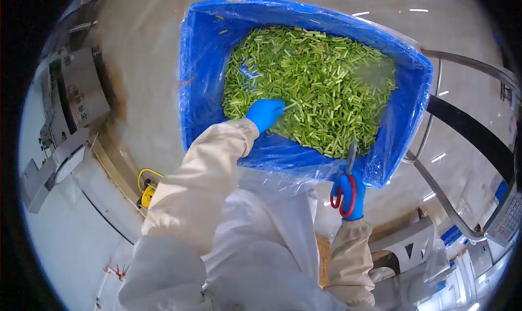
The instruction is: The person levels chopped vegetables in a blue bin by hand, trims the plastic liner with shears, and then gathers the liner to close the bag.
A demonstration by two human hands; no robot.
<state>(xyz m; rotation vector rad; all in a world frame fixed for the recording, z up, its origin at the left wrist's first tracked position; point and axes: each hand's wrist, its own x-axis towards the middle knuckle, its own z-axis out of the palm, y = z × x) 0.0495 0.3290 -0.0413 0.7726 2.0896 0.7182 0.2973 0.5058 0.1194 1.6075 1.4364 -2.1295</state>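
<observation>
A blue bin (187, 66), lined with clear plastic film (293, 177), holds a heap of short-cut green vegetable stems (321, 93). My left hand (265, 114), in a blue glove, reaches over the near side of the bin. Its fingers are closed in a pinch on a pale green stem piece (290, 106) just above the heap. At the bin's near right edge, my gloved right hand (353, 199) grips red-handled scissors (348, 195). Their blades point up toward the stems and look shut or nearly so.
A metal rail frame (429, 120) with a black belt-like strip (473, 131) stands right of the bin. Grey machinery (84, 88) is on the left, near a yellow object (147, 194). Another grey metal machine (402, 245) sits at lower right.
</observation>
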